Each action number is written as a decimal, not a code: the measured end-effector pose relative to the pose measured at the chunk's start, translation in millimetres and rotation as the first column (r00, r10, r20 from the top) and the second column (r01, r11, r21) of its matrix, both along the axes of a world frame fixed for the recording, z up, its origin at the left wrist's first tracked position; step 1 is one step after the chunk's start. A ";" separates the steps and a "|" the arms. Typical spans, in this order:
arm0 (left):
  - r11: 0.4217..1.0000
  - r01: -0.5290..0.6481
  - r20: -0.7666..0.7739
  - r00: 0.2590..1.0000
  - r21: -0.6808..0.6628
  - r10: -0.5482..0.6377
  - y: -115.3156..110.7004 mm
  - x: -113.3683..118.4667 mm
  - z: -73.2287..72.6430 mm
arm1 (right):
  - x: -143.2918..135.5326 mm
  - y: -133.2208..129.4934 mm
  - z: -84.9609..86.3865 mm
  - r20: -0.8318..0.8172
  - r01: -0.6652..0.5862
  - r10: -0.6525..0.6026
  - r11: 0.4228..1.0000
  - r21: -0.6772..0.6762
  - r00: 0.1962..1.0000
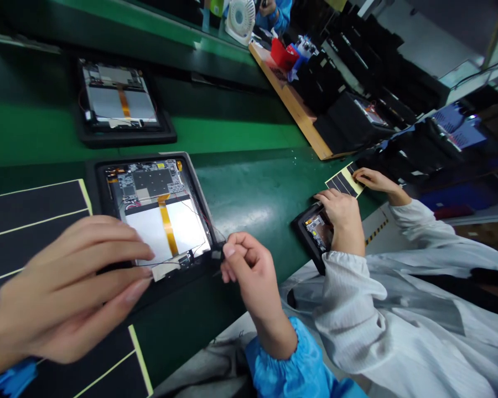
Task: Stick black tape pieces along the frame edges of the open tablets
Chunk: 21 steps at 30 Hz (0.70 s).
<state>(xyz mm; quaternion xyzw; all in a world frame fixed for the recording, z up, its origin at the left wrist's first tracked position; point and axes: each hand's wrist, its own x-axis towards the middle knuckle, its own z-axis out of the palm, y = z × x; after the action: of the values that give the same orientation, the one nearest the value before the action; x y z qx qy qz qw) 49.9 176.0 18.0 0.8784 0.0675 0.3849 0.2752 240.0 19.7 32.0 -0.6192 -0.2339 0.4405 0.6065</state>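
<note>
An opened tablet [149, 221] lies in a black frame on the green bench, its circuit board at the top and an orange ribbon [167, 226] across its silvery battery area. Over the lower left edge of the tablet is my left hand [74, 276], fingers together and thumb near a thin dark wire; what lies between the fingertips is hard to make out. At the lower right corner, my right hand [249, 265] pinches a small black part [218, 254].
Another opened tablet [120, 99] lies farther back. Black adhesive strip sheets [29, 221] are at the left. On the right, a co-worker's hands [344, 213] work at a smaller device [317, 232]. A wooden board [294, 105], red container [283, 55] and fan [240, 21] stand behind.
</note>
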 end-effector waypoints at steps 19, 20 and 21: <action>0.791 0.032 -0.236 0.946 -0.611 -0.220 -34.8 44.2 -16.2 | -2.0 -4.3 -3.1 0.045 -0.017 0.019 0.999 -0.047 0.999; 0.803 0.016 -0.257 0.944 -0.595 -0.210 -35.0 43.8 -18.2 | -3.6 -7.0 -1.4 0.108 -0.005 0.011 0.998 -0.055 0.994; 0.815 0.008 -0.271 0.941 -0.580 -0.202 -34.7 43.5 -19.9 | -5.3 -9.9 0.0 0.170 0.015 -0.006 0.999 -0.048 0.985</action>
<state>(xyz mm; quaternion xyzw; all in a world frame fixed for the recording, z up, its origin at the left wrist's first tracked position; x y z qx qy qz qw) 93.4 141.3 -1.9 0.8082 0.1741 0.1834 0.5319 234.7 9.8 32.1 -0.6704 -0.2705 0.3886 0.5712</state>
